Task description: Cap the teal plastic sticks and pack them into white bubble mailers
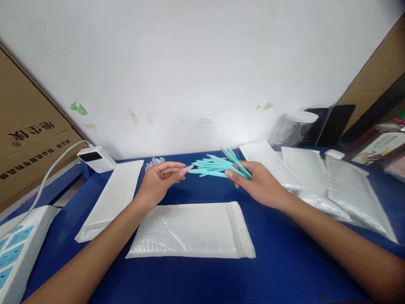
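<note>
My right hand (256, 183) is closed around a bunch of several thin turquoise plastic sticks (215, 166), which fan out to the left above the blue table (284, 270). My left hand (161, 177) is palm up, its fingertips pinching the pale tip of one stick at about the bunch's left end. A white padded mailer (193, 230) lies flat on the table just below both hands, its flap end to the right.
A stack of white mailers (110, 198) lies at the left, and more mailers (332, 185) lie at the right. A white power bank (95, 158), a power strip (15, 249), cardboard boxes (28, 139), a clear jar (294, 126) and dark phones (332, 124) ring the table.
</note>
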The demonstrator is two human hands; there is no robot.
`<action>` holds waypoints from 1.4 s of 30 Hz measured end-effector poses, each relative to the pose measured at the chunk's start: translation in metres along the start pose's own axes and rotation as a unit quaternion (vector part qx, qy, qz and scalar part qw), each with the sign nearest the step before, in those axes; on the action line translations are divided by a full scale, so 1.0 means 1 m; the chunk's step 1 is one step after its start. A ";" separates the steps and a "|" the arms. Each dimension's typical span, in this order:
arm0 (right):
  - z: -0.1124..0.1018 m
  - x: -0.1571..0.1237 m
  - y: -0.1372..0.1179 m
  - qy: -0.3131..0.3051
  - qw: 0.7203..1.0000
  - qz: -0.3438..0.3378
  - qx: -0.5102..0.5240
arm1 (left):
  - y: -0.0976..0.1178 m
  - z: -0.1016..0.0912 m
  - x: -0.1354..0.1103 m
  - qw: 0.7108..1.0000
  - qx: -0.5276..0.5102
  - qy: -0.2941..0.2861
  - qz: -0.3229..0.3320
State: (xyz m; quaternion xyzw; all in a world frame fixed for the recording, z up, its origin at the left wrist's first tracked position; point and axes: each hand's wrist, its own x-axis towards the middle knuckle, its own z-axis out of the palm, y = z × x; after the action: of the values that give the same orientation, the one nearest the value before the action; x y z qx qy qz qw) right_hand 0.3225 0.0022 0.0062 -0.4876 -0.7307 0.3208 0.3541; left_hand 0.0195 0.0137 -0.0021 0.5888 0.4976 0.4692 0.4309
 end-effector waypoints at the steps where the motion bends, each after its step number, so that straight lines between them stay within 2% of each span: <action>1: 0.000 0.000 0.000 0.005 1.000 0.000 -0.002 | 0.000 0.000 0.000 1.000 -0.002 -0.001 -0.002; 6: -0.002 0.003 -0.003 0.024 1.000 -0.003 -0.005 | 0.003 -0.002 -0.001 1.000 -0.002 -0.008 -0.005; 13: 0.001 -0.001 -0.001 0.001 1.000 -0.012 0.004 | 0.003 0.002 -0.002 0.999 0.029 -0.029 0.007; 19: 0.005 -0.005 -0.003 -0.064 0.997 -0.039 0.024 | 0.002 0.006 -0.006 0.997 0.001 -0.073 0.010; 26: 0.015 -0.014 -0.002 -0.191 0.978 -0.065 -0.060 | 0.002 0.016 -0.013 0.992 -0.005 -0.127 0.005; 32: 0.018 -0.021 -0.010 -0.214 0.966 -0.081 -0.123 | 0.006 0.029 -0.025 0.983 0.019 -0.185 0.004; 35: 0.016 -0.020 -0.012 -0.214 0.962 -0.090 -0.144 | 0.015 0.032 -0.033 0.978 0.097 -0.179 0.039; 37: 0.011 -0.018 -0.012 -0.188 0.968 -0.090 -0.141 | 0.022 0.028 -0.039 0.961 0.190 -0.187 0.073; 38: 0.007 -0.016 -0.011 -0.167 0.972 -0.088 -0.137 | 0.026 0.024 -0.042 0.943 0.244 -0.208 0.085; 40: -0.003 -0.013 -0.009 -0.133 0.979 -0.075 -0.135 | 0.033 0.019 -0.047 0.895 0.342 -0.270 0.100; 42: -0.015 -0.010 -0.009 -0.137 0.977 -0.058 -0.150 | 0.037 0.019 -0.053 0.849 0.411 -0.312 0.113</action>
State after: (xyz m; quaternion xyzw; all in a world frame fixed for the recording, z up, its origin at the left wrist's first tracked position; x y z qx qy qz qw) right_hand 0.3339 -0.0082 0.0194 -0.4434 -0.8390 0.2506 0.1914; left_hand 0.0414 -0.0445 0.0239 0.8796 0.4142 0.0587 0.2263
